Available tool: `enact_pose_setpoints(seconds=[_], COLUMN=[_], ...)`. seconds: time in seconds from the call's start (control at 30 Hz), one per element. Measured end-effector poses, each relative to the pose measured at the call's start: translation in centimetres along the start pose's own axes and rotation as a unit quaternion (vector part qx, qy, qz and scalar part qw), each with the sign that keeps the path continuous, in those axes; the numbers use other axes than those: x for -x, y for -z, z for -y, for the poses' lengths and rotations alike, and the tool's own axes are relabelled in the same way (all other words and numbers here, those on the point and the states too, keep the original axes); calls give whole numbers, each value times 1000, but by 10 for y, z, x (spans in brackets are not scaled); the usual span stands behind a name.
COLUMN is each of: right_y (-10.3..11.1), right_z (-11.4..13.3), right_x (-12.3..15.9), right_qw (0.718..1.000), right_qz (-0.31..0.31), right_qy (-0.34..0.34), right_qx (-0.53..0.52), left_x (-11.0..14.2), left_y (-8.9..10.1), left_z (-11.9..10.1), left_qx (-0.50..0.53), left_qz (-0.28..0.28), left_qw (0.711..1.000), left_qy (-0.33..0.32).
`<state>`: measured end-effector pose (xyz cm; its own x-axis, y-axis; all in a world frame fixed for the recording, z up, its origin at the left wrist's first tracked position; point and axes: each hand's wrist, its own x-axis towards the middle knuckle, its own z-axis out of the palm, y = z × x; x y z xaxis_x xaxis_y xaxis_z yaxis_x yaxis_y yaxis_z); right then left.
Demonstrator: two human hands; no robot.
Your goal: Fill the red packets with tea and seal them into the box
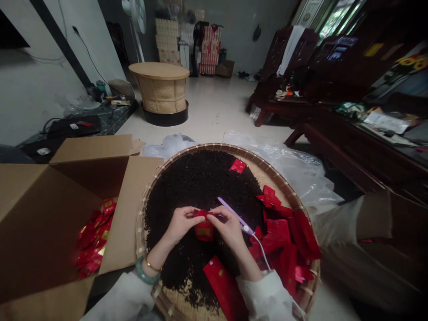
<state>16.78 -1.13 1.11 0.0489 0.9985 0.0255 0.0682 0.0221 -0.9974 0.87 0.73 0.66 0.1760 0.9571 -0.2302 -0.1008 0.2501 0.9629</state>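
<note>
Over a round woven bamboo tray (284, 178) of loose dark tea leaves (180, 187), both of my hands pinch the top of a small red packet (204, 232). My left hand (182, 223) grips its upper left edge, and my right hand (229, 225) grips the upper right. A lilac hand-held sealer that looks like a hair straightener (245, 226), with a white cord, lies just beyond my right hand. Flat red pouches (279, 234) are heaped along the tray's right side. A long red pouch (222, 283) lies near my right forearm, and a small red packet (238, 166) rests on the leaves at the far side.
An open cardboard box (123, 214) at the left holds several filled red packets (96, 236). Clear plastic sheeting (290, 169) spreads on the floor behind the tray. A dark wooden bench (354, 147) and another carton (371, 223) stand at the right; a round table (160, 89) stands farther back.
</note>
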Motion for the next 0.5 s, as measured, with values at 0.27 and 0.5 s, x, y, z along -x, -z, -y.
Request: enact_pose_setpoints(seconds=[0.27, 0.5], right_y=[4, 6], right_z=[-1, -1], right_x=[-3, -5], right_qw=[998, 994], right_qz=[25, 26], right_qy=[-59, -95], right_qx=[-2, -49], left_x=[2, 3], left_y=[-1, -2], left_z=[1, -1], left_qx=[-9, 12], left_qz=[20, 18], left_qw=[1000, 999], left_qy=[21, 40])
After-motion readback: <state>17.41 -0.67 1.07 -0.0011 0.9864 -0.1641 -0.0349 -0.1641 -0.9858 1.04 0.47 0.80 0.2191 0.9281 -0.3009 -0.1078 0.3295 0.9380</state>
